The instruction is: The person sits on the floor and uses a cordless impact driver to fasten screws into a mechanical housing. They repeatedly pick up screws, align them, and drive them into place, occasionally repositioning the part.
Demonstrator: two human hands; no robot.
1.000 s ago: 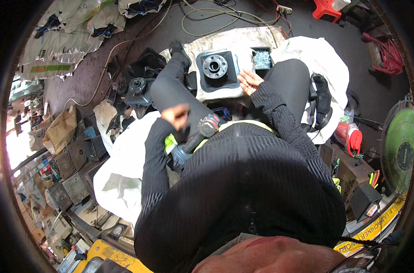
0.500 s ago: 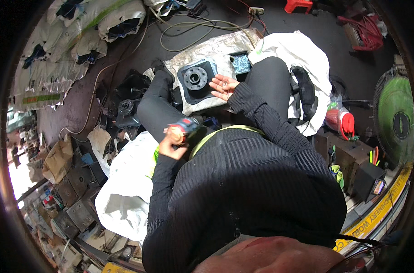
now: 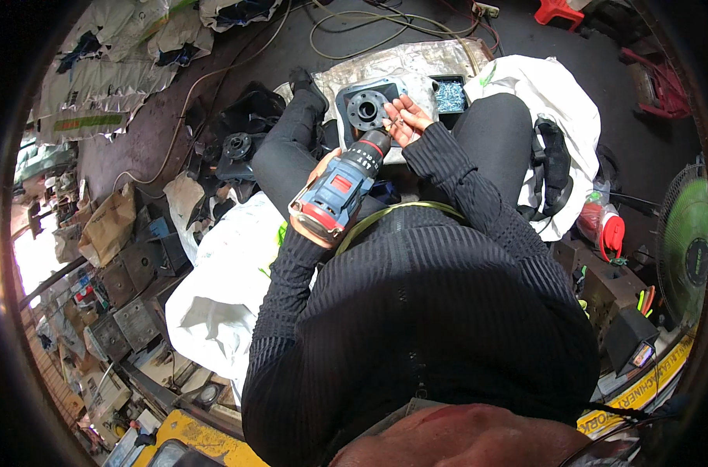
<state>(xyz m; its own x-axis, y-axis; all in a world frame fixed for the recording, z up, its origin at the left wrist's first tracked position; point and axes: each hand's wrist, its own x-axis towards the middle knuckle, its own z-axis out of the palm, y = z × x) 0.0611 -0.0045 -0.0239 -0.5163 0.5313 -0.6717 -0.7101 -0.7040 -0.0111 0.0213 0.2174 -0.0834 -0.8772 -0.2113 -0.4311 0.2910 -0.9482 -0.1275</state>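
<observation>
My left hand (image 3: 327,161) is closed around a blue and black cordless drill (image 3: 340,187) with red trim. The drill points up and right, its chuck near the lower edge of a round black flange (image 3: 367,110) with a ring of holes. This flange sits on a dark, square-based part (image 3: 344,100) between my legs. My right hand (image 3: 410,123) is beside the flange and the drill's tip, fingers curled around small shiny pieces that look like screws. Whether the tip touches a screw is hidden by the fingers.
A dark tray of small bluish-silver screws (image 3: 450,96) stands beyond my right hand. Another black flanged part (image 3: 238,146) lies left of my leg. White sacks (image 3: 214,311) flank me. At right are a red-lidded jar (image 3: 611,233) and a green fan (image 3: 685,241). Cables cross the floor ahead.
My left hand has brought the drill up and right, from beside my lap to the flange. My right hand's fingers have curled in beside the drill's tip. The whole view has shifted slightly.
</observation>
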